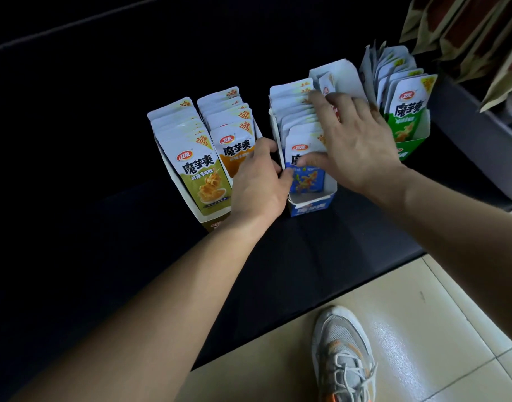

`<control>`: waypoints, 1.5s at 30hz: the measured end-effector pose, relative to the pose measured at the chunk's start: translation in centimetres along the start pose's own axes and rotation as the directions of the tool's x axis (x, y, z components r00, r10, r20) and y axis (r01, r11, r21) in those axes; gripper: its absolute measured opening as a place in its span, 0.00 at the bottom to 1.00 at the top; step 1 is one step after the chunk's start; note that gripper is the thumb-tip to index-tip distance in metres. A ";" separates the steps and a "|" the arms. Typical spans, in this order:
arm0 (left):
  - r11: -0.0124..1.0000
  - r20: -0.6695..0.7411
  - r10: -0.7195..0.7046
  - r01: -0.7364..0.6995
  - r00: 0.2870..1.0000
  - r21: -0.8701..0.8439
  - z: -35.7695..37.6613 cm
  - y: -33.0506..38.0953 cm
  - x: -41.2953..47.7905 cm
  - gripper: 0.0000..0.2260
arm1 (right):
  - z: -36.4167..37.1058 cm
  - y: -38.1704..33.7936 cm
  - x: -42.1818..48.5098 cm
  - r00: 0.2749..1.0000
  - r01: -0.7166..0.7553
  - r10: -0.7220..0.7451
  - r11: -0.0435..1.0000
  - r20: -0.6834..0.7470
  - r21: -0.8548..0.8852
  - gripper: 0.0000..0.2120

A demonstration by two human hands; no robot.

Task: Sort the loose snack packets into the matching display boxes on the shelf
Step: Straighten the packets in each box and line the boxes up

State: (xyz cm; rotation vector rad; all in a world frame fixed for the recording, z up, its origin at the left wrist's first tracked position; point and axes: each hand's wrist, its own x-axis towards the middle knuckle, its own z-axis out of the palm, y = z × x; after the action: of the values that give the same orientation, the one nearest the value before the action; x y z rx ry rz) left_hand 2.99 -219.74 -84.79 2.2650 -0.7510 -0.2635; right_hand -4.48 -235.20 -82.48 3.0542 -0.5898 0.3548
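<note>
Left hand (257, 181) grips the blue box (312, 208); right hand (353, 140) lies spread over its packets (289, 111), hiding many.

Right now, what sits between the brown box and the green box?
The blue box, in the head view. The left hand grips its side and the right hand rests on its packets.

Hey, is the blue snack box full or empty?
Nearly full: the blue box holds an upright row of packets front to back; a gap shows behind its front wall. The right hand hides its right side.
</note>
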 end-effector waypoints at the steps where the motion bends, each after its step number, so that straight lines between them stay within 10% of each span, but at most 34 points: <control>1: 1.000 0.000 -0.006 0.006 1.000 -0.004 0.0 0.0 0.1 0.16 | 0.1 0.1 0.3 1.000 0.003 -0.003 1.000 0.006 -0.019 0.51; 26: 1.000 0.017 -0.005 0.005 1.000 0.012 -0.1 0.1 0.0 0.18 | -0.2 -0.1 3.3 0.986 0.061 -0.035 0.986 0.163 -0.157 0.38; 45: 0.998 0.050 -0.040 0.042 0.998 -0.052 -3.2 0.0 -0.5 0.15 | 0.0 -2.4 -6.5 0.984 -0.180 0.171 0.951 0.056 0.252 0.38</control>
State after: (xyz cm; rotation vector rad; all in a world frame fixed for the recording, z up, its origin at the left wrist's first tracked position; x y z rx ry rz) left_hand 3.83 -217.60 -82.45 2.2323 -0.7152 -0.3560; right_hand -9.50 -230.55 -83.81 3.2663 -0.8889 0.4139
